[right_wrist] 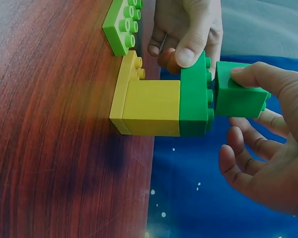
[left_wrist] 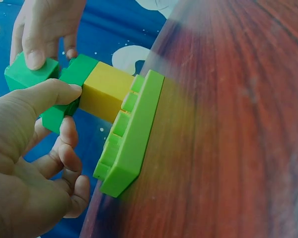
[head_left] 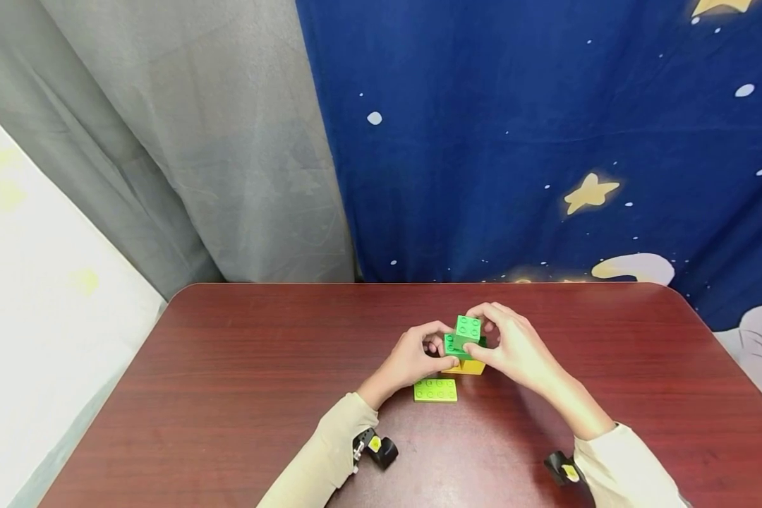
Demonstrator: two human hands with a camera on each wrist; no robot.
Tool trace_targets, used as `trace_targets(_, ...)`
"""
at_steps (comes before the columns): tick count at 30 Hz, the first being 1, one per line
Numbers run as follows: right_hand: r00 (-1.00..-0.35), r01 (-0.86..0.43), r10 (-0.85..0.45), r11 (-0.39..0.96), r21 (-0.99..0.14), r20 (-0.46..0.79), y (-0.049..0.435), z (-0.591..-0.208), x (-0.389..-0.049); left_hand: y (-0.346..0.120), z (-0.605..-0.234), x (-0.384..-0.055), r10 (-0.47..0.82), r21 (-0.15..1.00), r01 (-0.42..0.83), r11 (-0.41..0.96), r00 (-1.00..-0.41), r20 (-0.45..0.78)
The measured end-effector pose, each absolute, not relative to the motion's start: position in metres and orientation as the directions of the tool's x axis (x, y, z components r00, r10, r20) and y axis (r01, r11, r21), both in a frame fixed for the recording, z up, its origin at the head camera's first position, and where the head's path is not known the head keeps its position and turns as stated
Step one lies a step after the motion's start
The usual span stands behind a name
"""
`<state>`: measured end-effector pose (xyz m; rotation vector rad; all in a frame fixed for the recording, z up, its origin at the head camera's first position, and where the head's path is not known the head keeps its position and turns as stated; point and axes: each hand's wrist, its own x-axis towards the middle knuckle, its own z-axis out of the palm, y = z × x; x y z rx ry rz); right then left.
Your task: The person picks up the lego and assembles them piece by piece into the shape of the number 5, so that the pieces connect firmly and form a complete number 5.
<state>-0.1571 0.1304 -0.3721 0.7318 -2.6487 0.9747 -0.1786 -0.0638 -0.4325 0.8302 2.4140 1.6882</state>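
My right hand point(head_left: 517, 349) pinches a green square brick point(right_wrist: 238, 94) between thumb and fingers. In the right wrist view a narrow gap separates it from the studs of a longer green brick point(right_wrist: 193, 99). That longer brick sits on a yellow block point(right_wrist: 151, 106), which stands on a thin yellow brick point(right_wrist: 120, 96) on the table. My left hand point(head_left: 413, 356) pinches one end of the longer green brick, thumb on its side. Close in front of this stack lies a lime-green studded brick point(head_left: 435, 391), touched by neither hand.
The brown wooden table point(head_left: 260, 395) spreads out on both sides of the bricks. A blue curtain point(head_left: 482, 141) with stars and a grey curtain point(head_left: 241, 141) hang behind its far edge. Black wrist mounts point(head_left: 384, 453) are strapped under both sleeves.
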Motion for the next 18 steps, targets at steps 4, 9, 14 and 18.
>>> trace_targets(4,-0.844,-0.536,-0.387,0.639,-0.551,0.371,0.1290,-0.3730,-0.1586,-0.0642,-0.4338,-0.1783,0.471,0.897,0.377,0.230,-0.850,0.236)
trace_targets(9,-0.842,-0.540,-0.389,0.633,-0.555,0.375,0.1282,-0.3757,-0.1600,-0.0643,-0.4334,-0.1782,0.456,0.893,0.366,0.260,-0.862,0.221)
trace_targets(14,-0.837,-0.547,-0.384,0.621,-0.561,0.390,0.1282,-0.3779,-0.1611,-0.0635,-0.4327,-0.1788,0.458,0.896,0.358,0.263,-0.863,0.211)
trace_targets(18,-0.827,-0.562,-0.393,0.614,-0.555,0.403,0.1280,-0.3789,-0.1611,-0.0634,-0.4314,-0.1787,0.460,0.890,0.356,0.285,-0.865,0.198)
